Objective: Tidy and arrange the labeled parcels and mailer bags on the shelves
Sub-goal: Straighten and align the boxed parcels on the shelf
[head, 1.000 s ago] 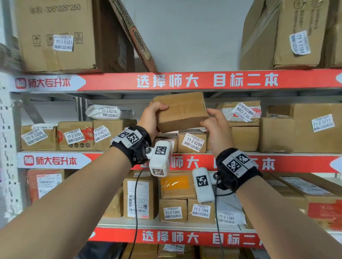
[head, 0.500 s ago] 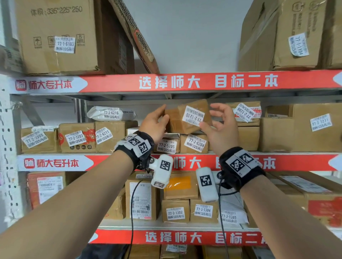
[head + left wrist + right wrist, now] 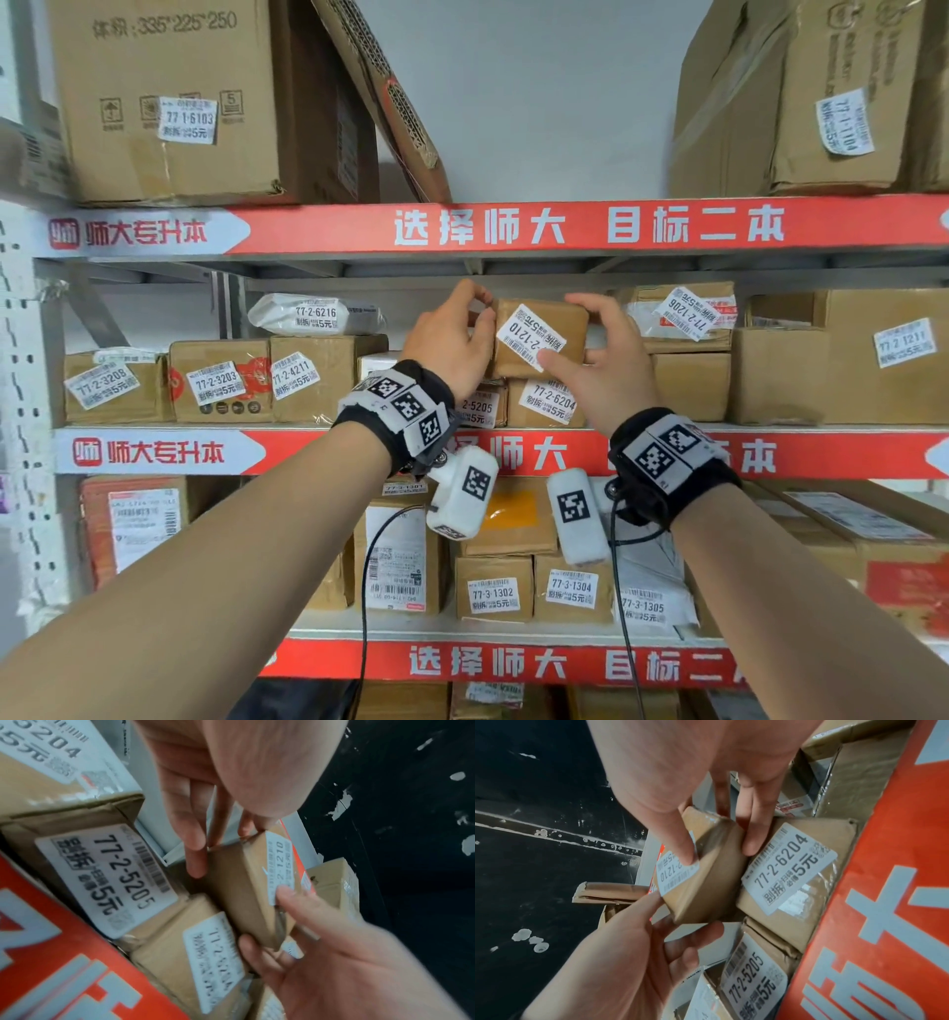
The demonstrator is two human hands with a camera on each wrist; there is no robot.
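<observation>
A small brown parcel (image 3: pixel 560 321) labelled 77-2-1210 sits level on the middle shelf, label facing me, right on top of parcels 77-2-5205 (image 3: pixel 480 406) and 77-2-6204 (image 3: pixel 547 403). My left hand (image 3: pixel 475 321) grips its left end, thumb on the front and fingers along the side (image 3: pixel 196 850). My right hand (image 3: pixel 567 334) pinches its right end, with the thumb (image 3: pixel 682 850) pressed on the label and the fingers behind. In both wrist views the parcel (image 3: pixel 246 892) (image 3: pixel 706 882) is held between the two hands.
More labelled cartons line the middle shelf (image 3: pixel 154 452) on both sides: 77-2-4211 (image 3: pixel 318 380) on the left, 77-2-1206 (image 3: pixel 683 318) and 77-2-1211 (image 3: pixel 883 354) on the right. A white mailer bag 77-2-6216 (image 3: pixel 313 313) lies on the left cartons. Large boxes fill the top shelf.
The parcel has been turned from its plain side to its label side and lowered onto the two small parcels. Both hands have closed round its ends again.
</observation>
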